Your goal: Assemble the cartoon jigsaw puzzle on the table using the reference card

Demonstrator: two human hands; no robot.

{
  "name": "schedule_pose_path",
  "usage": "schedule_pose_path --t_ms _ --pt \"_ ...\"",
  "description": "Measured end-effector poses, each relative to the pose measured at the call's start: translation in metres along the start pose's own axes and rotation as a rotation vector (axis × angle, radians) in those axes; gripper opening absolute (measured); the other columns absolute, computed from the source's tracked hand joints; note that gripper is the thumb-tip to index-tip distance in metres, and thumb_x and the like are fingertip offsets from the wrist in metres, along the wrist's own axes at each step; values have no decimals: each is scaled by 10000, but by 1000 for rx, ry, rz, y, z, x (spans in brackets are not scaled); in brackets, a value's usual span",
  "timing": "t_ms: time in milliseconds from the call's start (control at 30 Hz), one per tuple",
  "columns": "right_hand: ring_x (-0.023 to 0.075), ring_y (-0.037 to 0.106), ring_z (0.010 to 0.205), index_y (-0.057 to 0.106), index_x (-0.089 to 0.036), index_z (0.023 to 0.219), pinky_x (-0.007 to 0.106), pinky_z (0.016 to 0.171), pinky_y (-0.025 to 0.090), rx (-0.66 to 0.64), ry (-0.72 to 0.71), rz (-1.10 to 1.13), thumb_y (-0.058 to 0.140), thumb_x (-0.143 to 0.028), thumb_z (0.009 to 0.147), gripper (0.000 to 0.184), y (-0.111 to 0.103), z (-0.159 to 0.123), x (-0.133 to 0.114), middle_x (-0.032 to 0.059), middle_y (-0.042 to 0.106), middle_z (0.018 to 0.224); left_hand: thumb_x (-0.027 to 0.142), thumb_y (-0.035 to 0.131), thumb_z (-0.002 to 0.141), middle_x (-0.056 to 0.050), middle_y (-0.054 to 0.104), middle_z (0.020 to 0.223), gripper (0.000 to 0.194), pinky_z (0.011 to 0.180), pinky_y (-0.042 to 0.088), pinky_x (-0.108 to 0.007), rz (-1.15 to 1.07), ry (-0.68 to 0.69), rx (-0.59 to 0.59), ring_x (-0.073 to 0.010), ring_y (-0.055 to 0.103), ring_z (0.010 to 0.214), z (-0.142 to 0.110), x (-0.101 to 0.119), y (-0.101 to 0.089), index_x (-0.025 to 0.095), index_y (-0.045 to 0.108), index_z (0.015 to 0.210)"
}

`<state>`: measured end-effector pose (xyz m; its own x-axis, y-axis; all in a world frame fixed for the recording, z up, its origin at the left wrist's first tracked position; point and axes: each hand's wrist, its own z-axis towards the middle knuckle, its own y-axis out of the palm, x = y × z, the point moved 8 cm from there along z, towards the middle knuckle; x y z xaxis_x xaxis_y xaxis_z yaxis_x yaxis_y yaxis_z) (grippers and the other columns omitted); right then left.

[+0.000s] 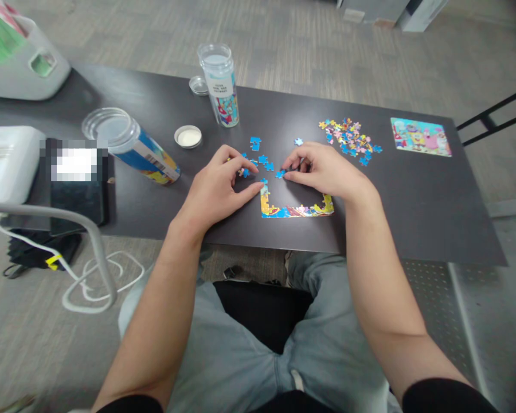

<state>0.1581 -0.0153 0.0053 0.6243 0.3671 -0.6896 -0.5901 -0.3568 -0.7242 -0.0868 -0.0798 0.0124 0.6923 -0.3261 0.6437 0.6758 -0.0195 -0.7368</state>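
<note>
Hidden: the left hand (217, 186) partly covers a few loose pieces (263, 159); a blurred patch masks the top of the dark phone (78, 198); the frame cuts off the white box (11, 158).
Left hand: thumb and fingers spread apart, gripping nothing that I can make out, thumb tip beside the border's upper left end.
Right hand (320, 169): thumb and forefinger pinched on a blue puzzle piece (280, 174); the other fingers curl in shadow.
Puzzle border (298, 213): thin knobbed pieces joined in a U, flat on the table (434, 223) between the wrists.
Pile (350, 140): small multicoloured pieces, right of the right hand.
Picture card (421, 137): flat, glossy, rectangular, beyond the pile.
Tubs (148, 155): two clear cylinders with printed wraps, both uncapped.
</note>
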Motion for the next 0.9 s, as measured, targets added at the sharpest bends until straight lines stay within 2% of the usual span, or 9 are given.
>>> schedule_pose_path --t_ms 133,233,433,700,767,900 --pt "235 725 926 884 -273 1047 473 973 658 -2 13 3 971 -193 1026 120 0 -1 0 45 796 1076 423 953 995 -60 735 1321 321 981 634 -462 5 5 -50 -244 684 1023 0 2 4 285 883 1277" --pt "244 734 910 884 -281 1018 478 954 669 -14 35 21 1007 -251 1018 126 0 -3 0 49 815 1070 467 961 987 -66 749 1323 343 1003 644 -477 10 3 -61 -265 700 1063 -1 1 4 294 890 1274" --pt "275 739 958 913 -299 1083 498 976 669 -14 14 66 1072 -280 957 204 -3 -7 -2 52 839 1117 483 974 959 -74 783 1381 379 1055 652 -505 -1 4 -84 -267 705 1065 0 0 5 294 898 1279" --pt "285 712 967 956 -331 1005 505 974 649 -139 -29 89 1013 -344 981 63 -2 -11 -6 65 798 1122 419 971 977 -67 760 1341 331 1051 657 -502 -34 -1 -82 -238 672 995 0 -4 4 284 899 1271" --pt "277 697 956 950 -331 1045 495 963 635 -111 -33 109 991 -339 993 67 -3 -10 -6 54 788 1104 389 937 1005 -64 748 1315 290 1036 662 -500 -37 1 -76 -229 658 971 0 -4 4 280 896 1271" --pt "251 665 955 960 -356 1244 452 942 610 -107 -32 63 984 -284 1003 252 1 -7 -7 39 769 1192 369 894 1034 -61 741 1298 239 1051 679 -509 -34 -6 -70 -228 656 974 1 -6 4 279 889 1255"
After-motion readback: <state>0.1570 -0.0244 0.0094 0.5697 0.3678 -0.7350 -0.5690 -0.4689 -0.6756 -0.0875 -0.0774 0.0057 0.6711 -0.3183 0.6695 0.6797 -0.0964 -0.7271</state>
